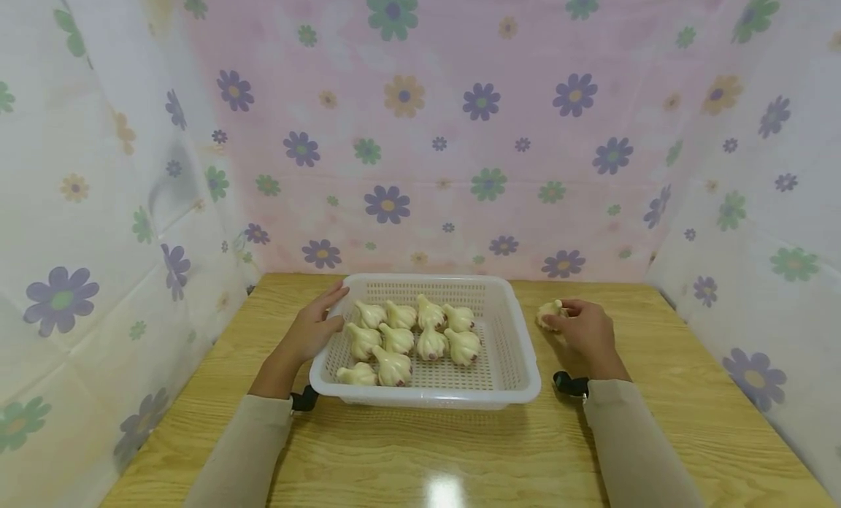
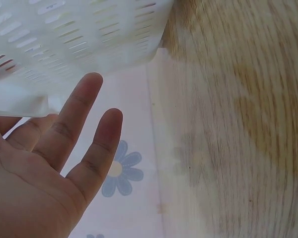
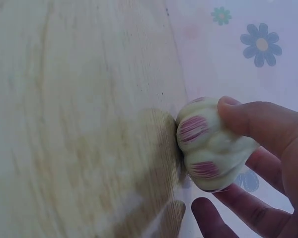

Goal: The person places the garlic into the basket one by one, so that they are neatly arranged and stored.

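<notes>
A white slotted plastic basket stands on the table, with several garlic bulbs in its left and middle parts. My left hand holds the basket's left rim, thumb over the edge; in the left wrist view two fingers stretch loosely below the rim, outside the slotted wall. To the right of the basket, my right hand pinches a single garlic bulb between thumb and fingers. This bulb has pinkish streaks, and its base is at the tabletop; whether it bears on the wood I cannot tell.
The wood-grain table is bordered at the back and both sides by flower-printed cloth. Dark wrist-camera mounts sit under both wrists, near the basket's front corners.
</notes>
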Available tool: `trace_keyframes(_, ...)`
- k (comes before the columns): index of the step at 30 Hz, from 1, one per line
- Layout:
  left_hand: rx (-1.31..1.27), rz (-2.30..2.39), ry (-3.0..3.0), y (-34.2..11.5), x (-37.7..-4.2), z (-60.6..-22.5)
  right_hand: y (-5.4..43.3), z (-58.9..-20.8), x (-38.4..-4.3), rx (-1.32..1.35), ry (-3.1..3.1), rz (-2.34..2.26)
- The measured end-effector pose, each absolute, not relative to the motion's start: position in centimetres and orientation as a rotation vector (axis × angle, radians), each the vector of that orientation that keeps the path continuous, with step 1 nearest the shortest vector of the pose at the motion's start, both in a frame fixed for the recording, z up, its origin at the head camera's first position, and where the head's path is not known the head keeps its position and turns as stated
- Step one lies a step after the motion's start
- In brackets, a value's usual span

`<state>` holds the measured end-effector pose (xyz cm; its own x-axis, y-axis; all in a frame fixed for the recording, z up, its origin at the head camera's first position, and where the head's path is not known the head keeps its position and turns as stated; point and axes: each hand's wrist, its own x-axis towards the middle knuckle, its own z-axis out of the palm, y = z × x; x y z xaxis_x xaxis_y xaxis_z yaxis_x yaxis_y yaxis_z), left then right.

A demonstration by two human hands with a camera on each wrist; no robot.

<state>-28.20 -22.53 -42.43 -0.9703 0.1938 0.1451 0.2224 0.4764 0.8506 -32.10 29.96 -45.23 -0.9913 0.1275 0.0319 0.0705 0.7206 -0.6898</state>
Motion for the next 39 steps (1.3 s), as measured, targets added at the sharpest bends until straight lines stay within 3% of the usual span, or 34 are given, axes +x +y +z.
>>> trace_keyframes(18,-0.388,-1.499,-2.687,-22.6,-28.2,-42.7,30.0,-44.6,-31.9,-0.206,-2.763,1.247)
trace_keyframes(39,-0.384,-1.507,-2.690,-22.6,-28.1,-42.5,28.6,-39.9,-30.7,-0.115,-2.597,1.321)
